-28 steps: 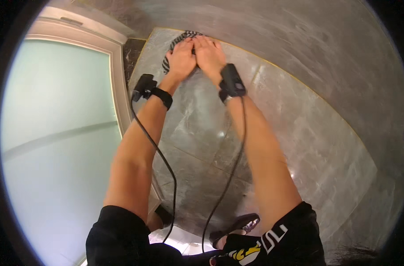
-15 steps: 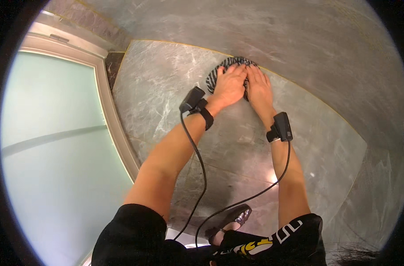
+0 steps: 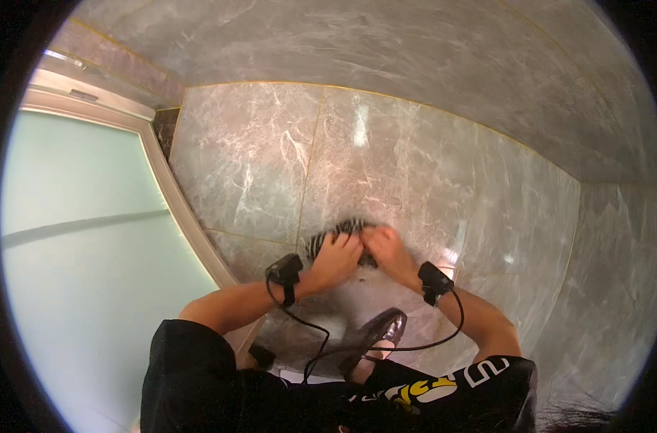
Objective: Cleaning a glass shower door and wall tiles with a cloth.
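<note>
On the floor close in front of me lies a bunched black-and-white striped cloth (image 3: 315,246), largely hidden under my hands. My left hand (image 3: 337,255) rests on top of it with its fingers bent into the fabric. Beside it, my right hand (image 3: 387,250) grips the cloth's right part with curled fingers, somewhat smeared by motion. The two hands almost meet at the fingertips. Each wrist carries a strapped black device with a cable leading back toward my body.
Grey marbled tiles make up the floor (image 3: 249,166), and a matching wall (image 3: 386,43) rises at its far edge. A frosted glass door (image 3: 83,238) in a pale frame stands on the left. My dark shoe (image 3: 384,329) is just behind the hands.
Both hands have drawn the striped cloth from the far wall edge back toward my feet. Their fingers, flat and stretched before, are now more bent, and my elbows are bent outward.
</note>
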Action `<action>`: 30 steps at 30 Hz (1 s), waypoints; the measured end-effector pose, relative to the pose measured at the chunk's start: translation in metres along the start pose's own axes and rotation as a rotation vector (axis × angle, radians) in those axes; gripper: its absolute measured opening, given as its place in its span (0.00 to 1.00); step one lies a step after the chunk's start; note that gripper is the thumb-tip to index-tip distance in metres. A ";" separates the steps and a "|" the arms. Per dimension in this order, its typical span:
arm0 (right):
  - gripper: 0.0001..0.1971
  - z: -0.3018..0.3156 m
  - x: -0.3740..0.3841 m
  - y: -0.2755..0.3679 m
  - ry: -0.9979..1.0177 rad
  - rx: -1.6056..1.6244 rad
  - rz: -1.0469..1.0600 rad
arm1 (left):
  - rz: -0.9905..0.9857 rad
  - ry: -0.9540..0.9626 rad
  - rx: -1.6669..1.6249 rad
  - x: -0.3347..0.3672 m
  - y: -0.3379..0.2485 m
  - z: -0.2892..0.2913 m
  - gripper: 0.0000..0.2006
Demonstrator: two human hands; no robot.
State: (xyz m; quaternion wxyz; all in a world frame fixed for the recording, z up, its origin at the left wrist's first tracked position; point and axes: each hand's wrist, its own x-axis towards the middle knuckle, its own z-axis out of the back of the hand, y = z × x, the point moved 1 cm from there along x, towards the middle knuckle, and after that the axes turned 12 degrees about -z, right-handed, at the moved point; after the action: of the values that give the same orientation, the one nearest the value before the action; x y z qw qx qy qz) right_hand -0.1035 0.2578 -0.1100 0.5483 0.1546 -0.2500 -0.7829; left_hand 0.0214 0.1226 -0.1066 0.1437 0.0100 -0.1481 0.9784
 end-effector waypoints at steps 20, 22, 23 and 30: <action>0.25 0.038 0.183 -0.052 -0.100 -0.076 0.137 | 0.086 -0.245 0.036 0.038 0.209 0.052 0.22; 0.28 0.021 0.177 -0.047 -0.067 -0.159 0.083 | 0.159 -0.190 0.065 0.042 0.195 0.052 0.24; 0.28 0.022 0.175 -0.042 -0.098 -0.144 0.053 | 0.176 -0.156 0.103 0.044 0.191 0.055 0.25; 0.20 -0.037 0.064 0.037 0.205 -0.009 0.154 | -0.202 0.322 0.392 -0.057 0.078 0.035 0.11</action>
State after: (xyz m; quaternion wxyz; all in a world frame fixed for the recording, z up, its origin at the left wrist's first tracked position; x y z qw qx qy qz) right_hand -0.0782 0.1796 -0.1182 0.6301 0.2117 -0.2004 -0.7198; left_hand 0.0528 0.0253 -0.0992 0.2574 -0.1032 0.0707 0.9582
